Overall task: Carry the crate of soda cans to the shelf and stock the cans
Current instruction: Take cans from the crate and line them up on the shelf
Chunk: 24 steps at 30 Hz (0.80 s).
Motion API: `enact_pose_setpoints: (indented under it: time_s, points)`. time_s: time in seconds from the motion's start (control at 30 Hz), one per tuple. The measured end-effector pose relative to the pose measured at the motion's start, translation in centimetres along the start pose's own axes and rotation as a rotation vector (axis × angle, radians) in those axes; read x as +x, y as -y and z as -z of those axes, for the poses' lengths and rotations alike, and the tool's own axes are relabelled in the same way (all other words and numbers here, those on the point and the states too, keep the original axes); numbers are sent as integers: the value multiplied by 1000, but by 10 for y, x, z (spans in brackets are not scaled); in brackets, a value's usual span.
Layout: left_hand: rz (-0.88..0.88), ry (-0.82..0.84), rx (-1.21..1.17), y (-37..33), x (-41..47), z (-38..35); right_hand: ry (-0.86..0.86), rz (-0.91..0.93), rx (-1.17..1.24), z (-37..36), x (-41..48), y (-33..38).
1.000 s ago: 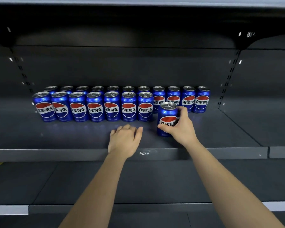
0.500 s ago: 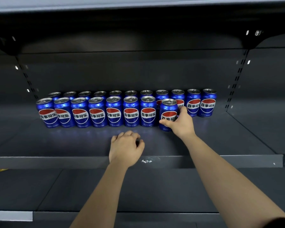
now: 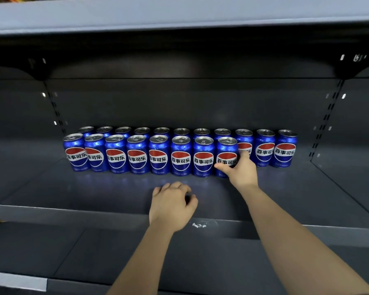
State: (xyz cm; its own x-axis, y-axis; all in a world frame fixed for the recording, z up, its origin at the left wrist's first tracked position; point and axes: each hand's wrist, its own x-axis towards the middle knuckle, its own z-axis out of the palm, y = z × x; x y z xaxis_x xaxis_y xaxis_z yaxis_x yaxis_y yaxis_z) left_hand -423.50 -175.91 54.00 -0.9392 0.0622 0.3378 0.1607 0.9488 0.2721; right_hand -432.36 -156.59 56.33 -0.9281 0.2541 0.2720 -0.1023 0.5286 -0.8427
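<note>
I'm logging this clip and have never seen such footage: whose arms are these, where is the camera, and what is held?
No machine here: a person wears a camera on the head, so the single view looks forward and down along their bare arms. On the dark shelf stand blue soda cans in two rows. The right hand grips the last can at the front row's right end. The left hand rests on the shelf, fingers loosely curled, holding nothing.

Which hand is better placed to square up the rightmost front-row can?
Right. The right hand grips that can, thumb across its label. The left hand rests on the shelf nearer the front edge, holding nothing, and further from the can.
</note>
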Motion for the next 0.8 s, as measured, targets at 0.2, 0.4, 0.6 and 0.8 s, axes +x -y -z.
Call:
enact_pose_setpoints:
  time_s: [0.2,0.4,0.6,0.8]
  points:
    - [4,-12,-5,0,-1,-1,-23,-4,22,0,-3,-1]
    - [10,-22,-16,-1,0,0,-6,-16,67,-1,-7,-5]
    - [17,-22,-20,-2,0,1,-15,0,35,-2,-8,-4]
    - [3,-2,-21,0,0,3,37,-29,97,0,-12,-2]
